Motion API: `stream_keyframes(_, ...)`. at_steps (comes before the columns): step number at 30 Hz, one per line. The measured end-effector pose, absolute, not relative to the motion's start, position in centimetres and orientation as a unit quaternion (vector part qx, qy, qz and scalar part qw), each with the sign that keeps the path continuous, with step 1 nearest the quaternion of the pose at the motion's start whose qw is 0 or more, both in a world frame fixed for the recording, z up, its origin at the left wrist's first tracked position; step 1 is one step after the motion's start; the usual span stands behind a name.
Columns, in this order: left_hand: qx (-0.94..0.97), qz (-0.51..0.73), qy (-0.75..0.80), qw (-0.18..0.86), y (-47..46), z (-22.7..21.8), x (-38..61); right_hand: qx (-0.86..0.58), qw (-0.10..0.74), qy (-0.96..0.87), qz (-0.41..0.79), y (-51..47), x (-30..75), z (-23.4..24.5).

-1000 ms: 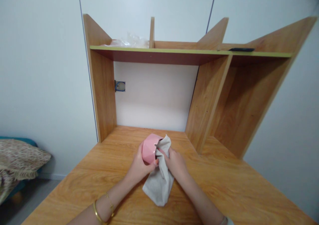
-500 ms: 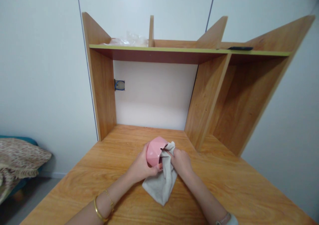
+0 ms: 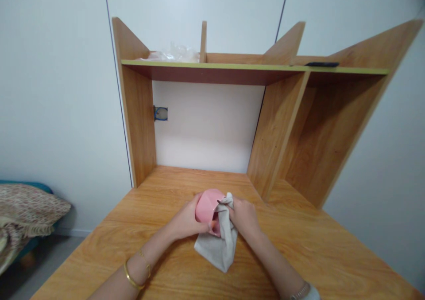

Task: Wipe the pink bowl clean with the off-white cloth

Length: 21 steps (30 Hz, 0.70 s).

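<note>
My left hand [image 3: 186, 222] is wrapped round a small pink faceted bowl [image 3: 206, 204], held tilted just above the wooden desk [image 3: 299, 247]. My right hand [image 3: 244, 216] is closed on a grey cloth [image 3: 219, 242] and presses its top end against the bowl's rim and inside. The rest of the cloth hangs down onto the desk between my wrists. A gold bangle sits on my left wrist.
A wooden hutch [image 3: 275, 127] with an upper shelf stands at the back of the desk. On the shelf lie a clear plastic bag [image 3: 172, 54] at the left and a dark flat object [image 3: 321, 64] at the right. A bed with a patterned blanket [image 3: 23, 216] shows at the far left.
The bowl has turned in my left hand, and the cloth's top end has bunched tighter against its rim. Both hands have shifted slightly right and nearer me.
</note>
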<state>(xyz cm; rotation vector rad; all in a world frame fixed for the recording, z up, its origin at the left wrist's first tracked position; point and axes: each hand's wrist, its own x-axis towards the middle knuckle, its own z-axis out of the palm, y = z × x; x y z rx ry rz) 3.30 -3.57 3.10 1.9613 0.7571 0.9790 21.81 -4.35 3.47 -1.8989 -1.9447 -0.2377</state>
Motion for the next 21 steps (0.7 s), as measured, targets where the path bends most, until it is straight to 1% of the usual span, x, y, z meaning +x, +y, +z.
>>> stream_keyframes(4,0.746,0.420,0.288,0.429,-3.1,2.6,3.3,-0.672,0.296,-0.677,-0.038,-3.8,22.3,2.5)
stream_keyframes(7,0.736,0.440,0.265,0.440,-3.2,2.3,3.6,-0.670,0.374,-0.641,0.029,-3.1,22.4,1.9)
stream_keyframes(10,0.737,0.465,0.267,0.412,-3.6,1.9,4.3,-0.631,0.443,-0.626,0.119,-2.5,22.2,0.9)
stream_keyframes(12,0.744,0.474,0.274,0.382,-3.9,1.7,4.6,-0.599,0.463,-0.632,0.165,-2.3,21.9,0.2)
stream_keyframes(15,0.758,0.479,0.287,0.338,-4.0,1.5,4.6,-0.592,0.436,-0.653,0.183,-2.3,21.5,-0.4)
stream_keyframes(18,0.761,0.487,0.302,0.304,-3.9,1.6,4.3,-0.634,0.368,-0.668,0.129,-2.4,21.4,-0.1)
stream_keyframes(21,0.772,0.467,0.320,0.289,-4.0,1.9,4.2,-0.671,0.302,-0.673,0.071,-2.7,21.7,0.7)
